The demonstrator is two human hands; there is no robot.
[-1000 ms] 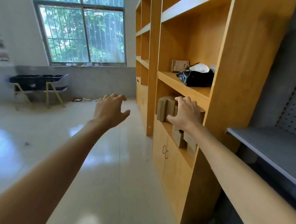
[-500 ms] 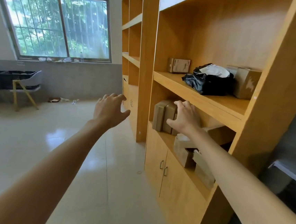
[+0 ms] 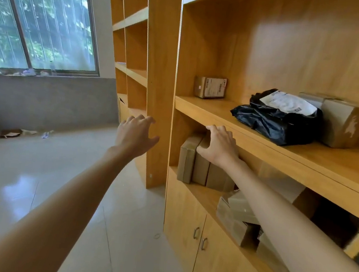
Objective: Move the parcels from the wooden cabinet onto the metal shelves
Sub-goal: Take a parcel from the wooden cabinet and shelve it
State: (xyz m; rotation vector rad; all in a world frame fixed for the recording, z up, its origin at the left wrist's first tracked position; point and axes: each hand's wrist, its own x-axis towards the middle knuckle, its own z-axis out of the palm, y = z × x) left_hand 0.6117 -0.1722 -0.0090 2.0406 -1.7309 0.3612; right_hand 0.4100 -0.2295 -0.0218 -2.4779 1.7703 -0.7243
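The wooden cabinet (image 3: 162, 72) fills the right side. On its lower shelf three brown cardboard parcels (image 3: 188, 160) stand upright side by side. My right hand (image 3: 218, 147) lies over the top of the middle upright parcel (image 3: 201, 171), fingers curled on its upper edge. My left hand (image 3: 136, 135) hovers open in front of the cabinet's upright post, holding nothing. More taped parcels (image 3: 236, 216) lie lower right, partly hidden by my right forearm. The metal shelves are out of view.
The upper shelf holds a small labelled box (image 3: 210, 87), a black plastic mail bag (image 3: 279, 118) and a brown box (image 3: 346, 123). Below are cabinet doors with handles (image 3: 199, 238). A glossy tiled floor (image 3: 37, 188) and a window (image 3: 43, 19) lie to the left.
The view has moved closer to the cabinet and turned right, so the metal shelf left the frame. My right hand has settled further onto the upright parcels; the left hand stays open.
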